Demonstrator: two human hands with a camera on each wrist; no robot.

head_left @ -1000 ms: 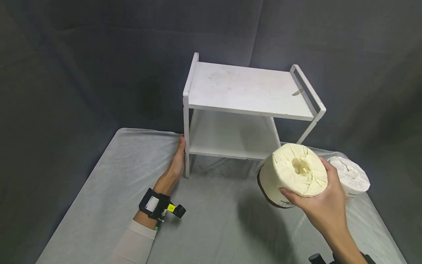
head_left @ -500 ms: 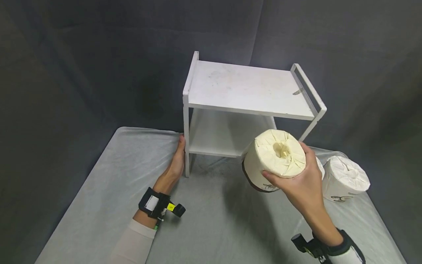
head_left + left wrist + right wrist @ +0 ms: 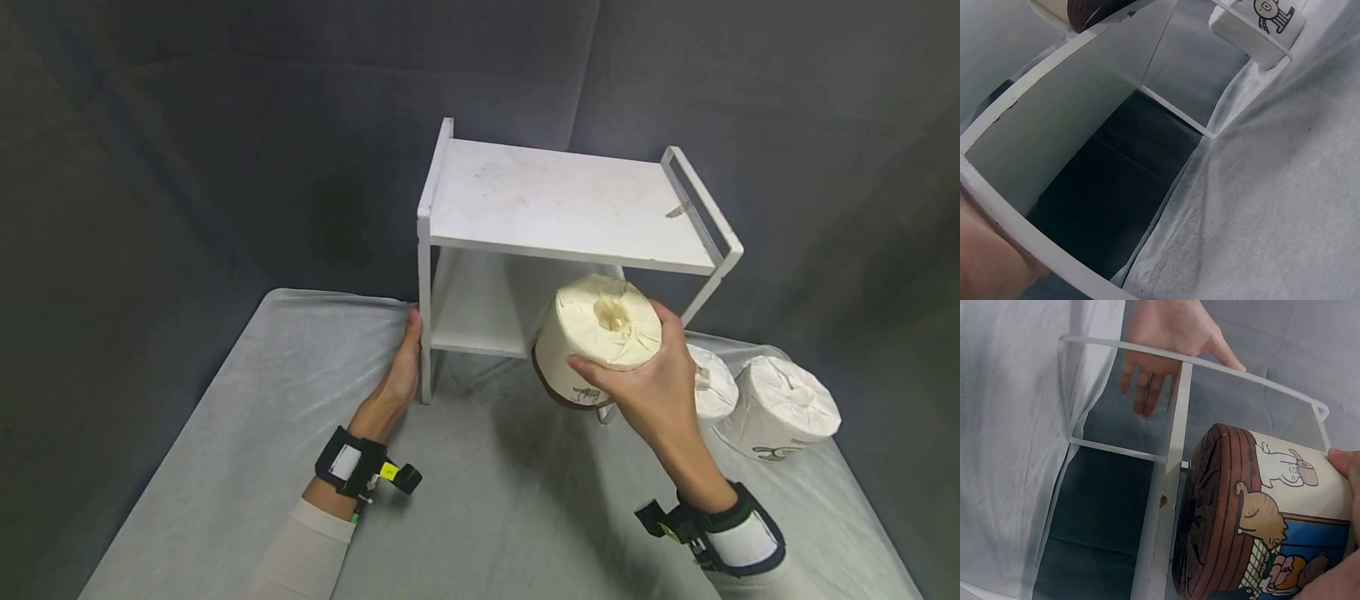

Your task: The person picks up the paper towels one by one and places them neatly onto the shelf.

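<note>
My right hand (image 3: pixel 651 387) grips a paper-wrapped toilet roll (image 3: pixel 602 327) from its right side, thumb in front. The roll is held in the air at the front of the lower shelf (image 3: pixel 480 312). Its wrapper is cream on top, with cartoon cats and a brown base band in the right wrist view. My left hand (image 3: pixel 402 367) rests against the left side of a white two-tier rack (image 3: pixel 570 204). In the right wrist view the fingers (image 3: pixel 1147 394) of that hand lie straight along the outside of the frame.
Two more wrapped toilet rolls, a nearer one (image 3: pixel 711 387) and one at the far right (image 3: pixel 787 408), stand on the grey cloth-covered table (image 3: pixel 465 517) right of the rack. A dark curtain (image 3: pixel 300 150) hangs behind.
My right hand has carried the toilet roll leftward and back, to the lower shelf's front. The rolls behind it show more now. My left hand has stayed on the rack.
</note>
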